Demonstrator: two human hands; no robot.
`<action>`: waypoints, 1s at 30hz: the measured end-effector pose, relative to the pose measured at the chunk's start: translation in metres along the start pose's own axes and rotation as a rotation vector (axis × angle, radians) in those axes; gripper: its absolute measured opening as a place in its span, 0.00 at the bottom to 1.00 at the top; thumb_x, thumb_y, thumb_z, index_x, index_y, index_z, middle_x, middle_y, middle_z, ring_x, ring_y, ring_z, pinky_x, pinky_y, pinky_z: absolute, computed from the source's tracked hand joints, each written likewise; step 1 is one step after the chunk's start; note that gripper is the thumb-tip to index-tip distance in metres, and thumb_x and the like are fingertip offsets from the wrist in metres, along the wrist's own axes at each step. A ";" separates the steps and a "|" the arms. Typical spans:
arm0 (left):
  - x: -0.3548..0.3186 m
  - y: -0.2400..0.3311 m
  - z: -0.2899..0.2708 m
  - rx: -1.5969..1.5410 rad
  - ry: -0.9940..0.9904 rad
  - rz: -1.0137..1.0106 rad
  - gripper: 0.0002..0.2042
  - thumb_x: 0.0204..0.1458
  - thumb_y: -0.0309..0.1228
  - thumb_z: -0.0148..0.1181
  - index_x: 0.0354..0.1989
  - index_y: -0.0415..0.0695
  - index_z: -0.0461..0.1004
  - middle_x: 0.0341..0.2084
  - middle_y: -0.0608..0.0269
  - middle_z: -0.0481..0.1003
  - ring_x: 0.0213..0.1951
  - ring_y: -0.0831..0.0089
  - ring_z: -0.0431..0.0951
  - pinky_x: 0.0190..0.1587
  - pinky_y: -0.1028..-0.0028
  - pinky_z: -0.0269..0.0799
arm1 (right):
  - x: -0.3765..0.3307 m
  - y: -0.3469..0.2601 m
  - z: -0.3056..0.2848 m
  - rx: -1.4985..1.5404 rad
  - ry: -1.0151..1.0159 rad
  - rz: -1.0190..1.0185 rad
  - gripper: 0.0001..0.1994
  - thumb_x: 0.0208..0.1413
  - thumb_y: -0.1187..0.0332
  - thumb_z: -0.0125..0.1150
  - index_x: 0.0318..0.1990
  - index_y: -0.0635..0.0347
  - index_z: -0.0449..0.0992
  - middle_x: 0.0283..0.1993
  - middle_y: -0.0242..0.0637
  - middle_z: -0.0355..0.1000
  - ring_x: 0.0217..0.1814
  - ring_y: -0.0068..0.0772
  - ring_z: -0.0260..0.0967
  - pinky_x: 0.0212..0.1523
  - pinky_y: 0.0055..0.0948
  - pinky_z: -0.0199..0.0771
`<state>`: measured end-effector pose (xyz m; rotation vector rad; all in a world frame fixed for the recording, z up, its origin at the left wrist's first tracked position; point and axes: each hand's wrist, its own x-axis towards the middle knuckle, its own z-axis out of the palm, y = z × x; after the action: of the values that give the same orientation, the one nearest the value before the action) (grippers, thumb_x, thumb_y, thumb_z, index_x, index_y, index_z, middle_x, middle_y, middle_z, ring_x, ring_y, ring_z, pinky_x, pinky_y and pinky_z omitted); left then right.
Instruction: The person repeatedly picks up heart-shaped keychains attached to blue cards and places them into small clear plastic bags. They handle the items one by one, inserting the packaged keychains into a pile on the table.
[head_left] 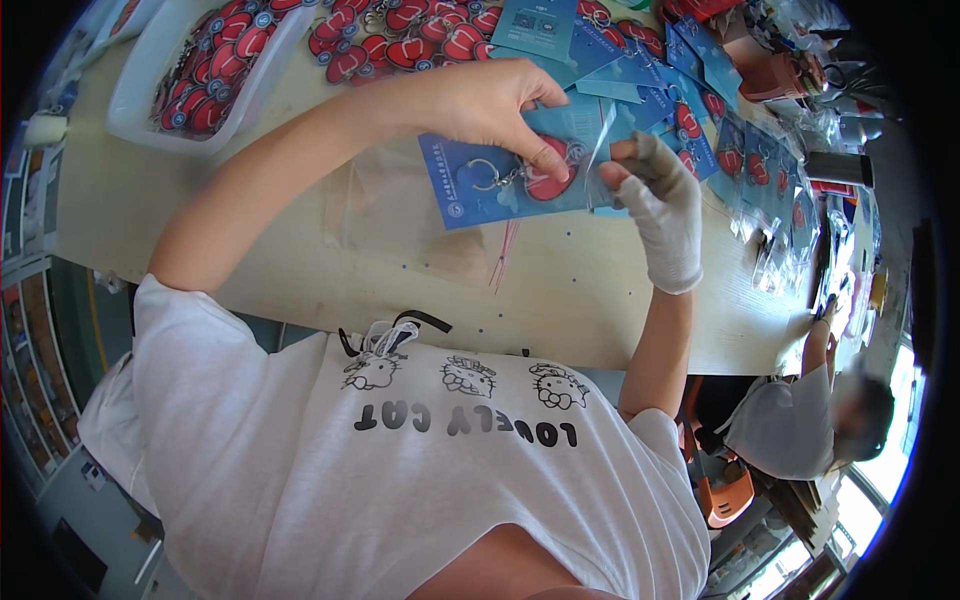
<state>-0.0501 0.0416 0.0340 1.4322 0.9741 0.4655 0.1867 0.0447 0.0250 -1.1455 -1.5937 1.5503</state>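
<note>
Between both hands (500, 105), seemingly pinched: blue card (500, 180)

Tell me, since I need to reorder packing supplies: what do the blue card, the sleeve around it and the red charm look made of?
Blue card: apparently matte printed cardboard, flat and stiff. Sleeve: thin clear plastic film, glossy and see-through. Red charm: probably moulded rubber or soft plastic with a slight sheen, on a shiny metal ring. The right hand wears a white knit fabric glove.
</note>
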 end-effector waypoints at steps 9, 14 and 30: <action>0.019 -0.012 0.004 0.274 -0.077 0.263 0.14 0.44 0.30 0.69 0.38 0.39 0.74 0.33 0.67 0.76 0.39 0.81 0.72 0.44 0.77 0.66 | 0.002 0.008 0.003 -0.013 -0.157 0.034 0.08 0.51 0.80 0.56 0.40 0.69 0.75 0.35 0.33 0.76 0.36 0.19 0.71 0.40 0.19 0.71; 0.019 0.004 0.004 0.285 -0.035 0.151 0.21 0.42 0.34 0.71 0.43 0.41 0.70 0.38 0.62 0.74 0.41 0.75 0.72 0.45 0.75 0.67 | 0.004 0.008 -0.017 0.210 -0.055 -0.023 0.13 0.53 0.71 0.60 0.44 0.68 0.73 0.36 0.35 0.75 0.37 0.19 0.70 0.38 0.18 0.69; 0.052 0.000 0.014 0.391 0.006 0.178 0.31 0.40 0.33 0.72 0.53 0.44 0.62 0.24 0.65 0.70 0.26 0.78 0.67 0.29 0.74 0.64 | 0.007 0.015 -0.031 0.202 -0.161 0.080 0.14 0.53 0.62 0.61 0.43 0.60 0.72 0.35 0.27 0.71 0.36 0.17 0.63 0.41 0.19 0.63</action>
<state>-0.0101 0.0735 0.0172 1.8809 0.9818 0.4231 0.2141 0.0631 0.0124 -1.0057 -1.4666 1.8503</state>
